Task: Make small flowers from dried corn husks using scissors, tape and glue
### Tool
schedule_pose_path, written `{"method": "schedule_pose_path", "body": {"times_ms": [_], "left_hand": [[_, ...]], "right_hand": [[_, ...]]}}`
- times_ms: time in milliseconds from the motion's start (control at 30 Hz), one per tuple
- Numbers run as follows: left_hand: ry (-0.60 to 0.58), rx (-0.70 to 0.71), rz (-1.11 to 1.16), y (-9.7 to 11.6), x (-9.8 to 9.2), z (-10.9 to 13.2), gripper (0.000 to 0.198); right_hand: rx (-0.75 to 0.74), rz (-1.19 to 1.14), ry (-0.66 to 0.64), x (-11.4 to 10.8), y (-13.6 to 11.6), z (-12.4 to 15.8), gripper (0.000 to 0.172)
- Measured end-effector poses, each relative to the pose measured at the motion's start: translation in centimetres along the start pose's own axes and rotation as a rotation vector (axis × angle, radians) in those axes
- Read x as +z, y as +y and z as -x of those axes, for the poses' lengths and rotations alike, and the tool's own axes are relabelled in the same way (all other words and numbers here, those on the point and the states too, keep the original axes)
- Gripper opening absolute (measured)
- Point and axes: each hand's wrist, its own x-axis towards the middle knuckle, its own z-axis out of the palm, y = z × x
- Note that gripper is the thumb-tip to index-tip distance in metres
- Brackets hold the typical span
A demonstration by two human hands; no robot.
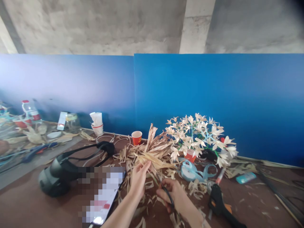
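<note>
My left hand [138,178] pinches a dry corn husk strip [152,160] from the pile of husks [154,147] on the brown table [28,202]. My right hand [174,196] is closed around the black handles of scissors [168,194], whose blades point up toward the husk just right of my left hand. Cut husk scraps [194,186] lie all around both hands.
A bouquet of husk flowers [199,134] stands in a red cup behind the hands. A light blue ribbon roll [190,172], a black glue gun [219,204], a red paper cup [136,137], a black headset [59,174] and a phone [104,199] lie nearby. Blue panels [213,101] back the table.
</note>
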Motion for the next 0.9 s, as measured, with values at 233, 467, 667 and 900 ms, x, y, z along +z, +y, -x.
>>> {"method": "schedule_pose_path", "body": {"times_ms": [233,467,667,900], "left_hand": [[0.012,-0.013,0.016,-0.2,-0.1,-0.1,0.028],[0.040,-0.031,0.015,-0.9,-0.3,-0.4,0.028],[0.017,-0.047,0.035,-1.4,-0.5,-0.5,0.030],[0.094,-0.026,0.100,-0.6,-0.5,-0.9,0.029]], "right_hand": [[-0.002,0.019,0.006,0.1,0.3,-0.2,0.023],[0.001,0.026,0.018,0.1,0.7,-0.3,0.025],[0.031,0.033,0.034,0.4,0.0,-0.1,0.026],[0.033,0.051,-0.030,-0.3,0.1,0.1,0.024]]}}
